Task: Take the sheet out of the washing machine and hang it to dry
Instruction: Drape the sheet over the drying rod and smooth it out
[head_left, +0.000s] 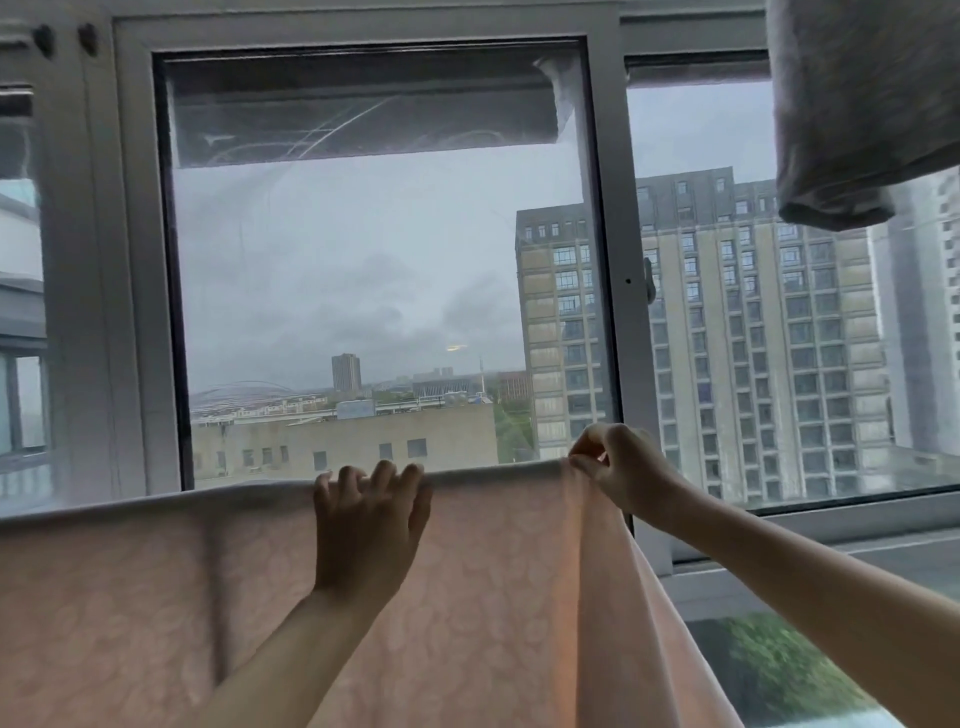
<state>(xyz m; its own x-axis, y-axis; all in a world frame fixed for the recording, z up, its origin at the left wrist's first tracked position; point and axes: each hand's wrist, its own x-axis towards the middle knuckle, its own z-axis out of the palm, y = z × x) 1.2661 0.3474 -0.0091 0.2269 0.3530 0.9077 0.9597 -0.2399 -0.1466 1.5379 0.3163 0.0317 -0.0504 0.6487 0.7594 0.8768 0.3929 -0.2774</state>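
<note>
a pale pink patterned sheet (467, 597) hangs draped over a line across the lower frame, from 9 o'clock towards 3 o'clock. your left hand (366, 525) curls its fingers over the top fold at centre; your right hand (621, 470) pinches the fold just beside it. a grey cloth (852, 109) hangs at 1 o'clock before the window frame (605, 208).

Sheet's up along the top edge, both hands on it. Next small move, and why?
Probably slide the right hand further right along the top edge, drawing the sheet out flat. It pinches a bunched end whose folds fall steeply below, while left of the left hand the fabric already hangs smooth.
</note>
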